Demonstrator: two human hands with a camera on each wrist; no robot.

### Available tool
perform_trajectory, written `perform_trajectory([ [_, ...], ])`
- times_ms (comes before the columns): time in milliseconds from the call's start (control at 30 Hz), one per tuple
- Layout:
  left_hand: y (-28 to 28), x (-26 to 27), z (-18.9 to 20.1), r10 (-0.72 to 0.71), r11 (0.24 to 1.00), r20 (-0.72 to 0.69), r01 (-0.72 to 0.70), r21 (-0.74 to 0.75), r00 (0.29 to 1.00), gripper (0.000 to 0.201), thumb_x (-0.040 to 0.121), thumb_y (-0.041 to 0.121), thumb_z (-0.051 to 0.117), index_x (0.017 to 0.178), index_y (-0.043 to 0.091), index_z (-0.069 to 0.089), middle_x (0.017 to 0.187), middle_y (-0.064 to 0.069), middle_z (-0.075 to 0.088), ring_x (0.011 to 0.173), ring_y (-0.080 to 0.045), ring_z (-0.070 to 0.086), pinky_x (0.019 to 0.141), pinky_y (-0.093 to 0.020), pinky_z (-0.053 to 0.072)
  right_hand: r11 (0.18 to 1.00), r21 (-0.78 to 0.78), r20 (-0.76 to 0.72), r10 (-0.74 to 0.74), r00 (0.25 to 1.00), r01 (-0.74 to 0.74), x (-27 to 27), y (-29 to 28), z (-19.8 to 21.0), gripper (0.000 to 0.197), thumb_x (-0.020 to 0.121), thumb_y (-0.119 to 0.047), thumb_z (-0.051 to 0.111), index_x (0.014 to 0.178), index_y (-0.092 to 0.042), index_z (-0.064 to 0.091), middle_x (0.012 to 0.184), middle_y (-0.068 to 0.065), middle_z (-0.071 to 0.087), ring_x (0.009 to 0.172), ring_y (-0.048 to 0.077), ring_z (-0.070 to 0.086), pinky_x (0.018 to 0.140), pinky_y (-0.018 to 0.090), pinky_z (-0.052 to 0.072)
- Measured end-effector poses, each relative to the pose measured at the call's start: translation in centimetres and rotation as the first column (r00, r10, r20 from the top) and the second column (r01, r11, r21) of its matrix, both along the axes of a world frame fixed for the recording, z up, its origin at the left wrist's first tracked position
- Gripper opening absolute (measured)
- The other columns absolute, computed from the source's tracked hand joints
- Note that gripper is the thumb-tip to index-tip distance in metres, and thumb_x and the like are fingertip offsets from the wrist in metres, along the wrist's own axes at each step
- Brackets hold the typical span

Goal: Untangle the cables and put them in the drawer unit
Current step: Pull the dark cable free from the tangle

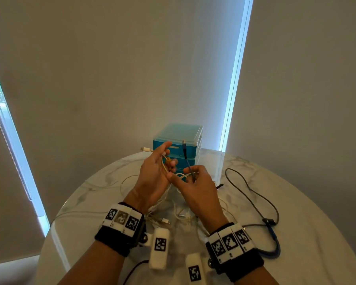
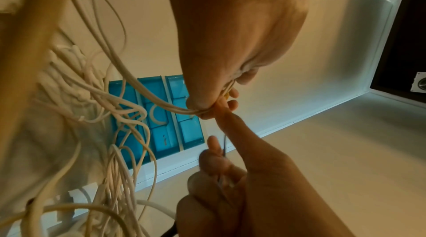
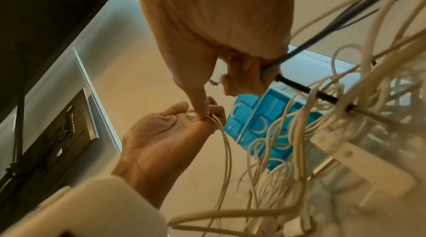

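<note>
You're holding both hands up over the round marble worktop, just in front of the blue drawer unit that's sitting at the far edge with all its drawers looking closed; your left hand is gripping a bunch of white cables, with the strands running across the palm and getting pinched near the thumb, and one white plug is poking out to the left past your fingers; there's also something small and yellow caught in that same grip, though it's too small to say what it is; your right hand is curling its fingers round a dark cable whose plug end is sticking straight up in front of the drawer unit, while the thumb of that hand is reaching across and touching your left hand right where the white strands are bunching; the rest of the white tangle is hanging down from your hands and lying in a loose heap on the worktop between your wrists; off to the right, a black cable is looping across the marble, well apart from the heap, and a blue coiled bit is lying just beside your right wrist; both wrists are wearing black bands with white marker blocks.
</note>
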State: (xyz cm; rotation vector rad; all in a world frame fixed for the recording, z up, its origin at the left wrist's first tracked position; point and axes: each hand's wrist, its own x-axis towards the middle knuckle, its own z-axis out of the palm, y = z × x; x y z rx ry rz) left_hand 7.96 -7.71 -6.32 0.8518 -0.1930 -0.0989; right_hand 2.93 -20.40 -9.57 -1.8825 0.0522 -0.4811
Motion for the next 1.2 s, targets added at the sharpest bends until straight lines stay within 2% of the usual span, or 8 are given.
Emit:
perform_trajectory([
  [100, 0.1, 0.2, 0.2, 0.003, 0.999, 0.017, -0.002, -0.034, 1.0, 0.034, 0.114, 0.023, 0.044, 0.144, 0.013, 0.058, 0.092, 0.002, 0.051, 0.07, -0.01, 0.052, 0.074, -0.029, 0.047, 0.996, 0.003, -0.106, 0.094, 0.99, -0.095, -0.5, 0.4, 0.3, 0.05, 0.091, -0.065, 0.072, 0.118, -0.023, 0.066, 0.093, -0.016, 0.07, 0.084, -0.002, 0.067, 0.084, 0.027, 0.06],
  [233, 0.5, 0.4, -0.1, -0.03, 0.999, 0.025, 0.029, 0.015, 0.999, 0.032, 0.114, 0.018, 0.043, 0.141, 0.018, 0.06, 0.08, 0.001, 0.055, 0.07, -0.01, 0.053, 0.074, -0.027, 0.045, 0.925, 0.246, -0.109, 0.325, 0.939, -0.291, -0.8, 0.8, -0.1, 0.039, 0.106, -0.046, 0.062, 0.104, -0.009, 0.073, 0.058, -0.014, 0.064, 0.046, -0.001, 0.05, 0.047, 0.014, 0.04],
  [500, 3.2, 1.6, -0.3, 0.161, 0.958, -0.022, -0.162, -0.238, 0.987, 0.034, 0.095, 0.041, 0.072, 0.114, 0.015, 0.061, 0.087, 0.001, 0.052, 0.07, -0.016, 0.051, 0.065, -0.035, 0.041, 0.944, 0.233, -0.146, 0.269, 0.952, -0.231, -0.3, 0.4, -0.8, 0.041, 0.105, -0.049, 0.062, 0.1, -0.01, 0.072, 0.07, -0.005, 0.061, 0.047, 0.003, 0.046, 0.047, 0.022, 0.038],
  [700, 4.0, 2.2, -1.1, 0.182, 0.964, -0.043, -0.187, -0.188, 0.982, 0.06, 0.094, 0.052, 0.066, 0.143, 0.016, 0.062, 0.141, -0.009, 0.057, 0.129, -0.031, 0.06, 0.116, -0.048, 0.046, 0.886, 0.432, -0.12, 0.244, 0.962, -0.17, 0.3, -0.2, -1.0, 0.036, 0.112, -0.037, 0.053, 0.109, -0.01, 0.076, 0.067, -0.003, 0.05, 0.046, 0.006, 0.035, 0.043, 0.023, 0.03],
  [767, 4.2, 2.3, -0.9, 0.237, 0.966, -0.031, -0.239, -0.102, 0.971, 0.052, 0.1, 0.048, 0.06, 0.143, 0.018, 0.061, 0.146, -0.008, 0.055, 0.133, -0.029, 0.057, 0.117, -0.047, 0.045, 0.863, 0.486, -0.113, 0.22, 0.969, -0.139, 0.5, -0.5, -1.0, 0.037, 0.112, -0.037, 0.053, 0.111, -0.009, 0.077, 0.067, -0.003, 0.051, 0.045, 0.006, 0.035, 0.043, 0.023, 0.03],
  [867, 3.8, 2.0, -0.8, 0.331, 0.911, -0.038, -0.309, 0.274, 0.943, 0.027, 0.106, 0.042, 0.054, 0.111, 0.017, 0.065, 0.11, -0.002, 0.062, 0.095, -0.017, 0.063, 0.08, -0.033, 0.051, 0.835, 0.542, -0.091, 0.173, 0.981, -0.097, 0.6, -0.5, -1.1, 0.036, 0.112, -0.036, 0.054, 0.107, -0.009, 0.078, 0.063, -0.005, 0.052, 0.043, 0.005, 0.035, 0.042, 0.022, 0.03],
  [1033, 2.5, 1.2, -1.0, -0.053, 0.68, -0.093, 0.104, 0.726, 0.994, 0.082, 0.095, 0.084, 0.045, 0.105, 0.011, 0.081, 0.091, -0.003, 0.079, 0.075, -0.016, 0.065, 0.067, -0.031, 0.047, 0.873, 0.48, -0.057, 0.133, 0.989, -0.09, 0.8, -0.2, -1.4, 0.035, 0.109, -0.04, 0.058, 0.101, -0.012, 0.078, 0.063, -0.003, 0.055, 0.045, 0.007, 0.04, 0.044, 0.025, 0.033],
  [1200, 1.5, 1.2, -2.0, 0.114, 0.605, 0.286, -0.295, 0.74, 0.951, 0.046, 0.103, 0.06, 0.056, 0.098, 0.022, 0.083, 0.087, 0.003, 0.081, 0.081, -0.013, 0.069, 0.069, -0.023, 0.052, 0.901, 0.402, -0.123, 0.233, 0.965, -0.166, 0.4, 0.2, -1.0, 0.025, 0.103, -0.031, 0.065, 0.096, -0.009, 0.074, 0.067, 0.001, 0.057, 0.044, 0.007, 0.041, 0.041, 0.023, 0.032],
])
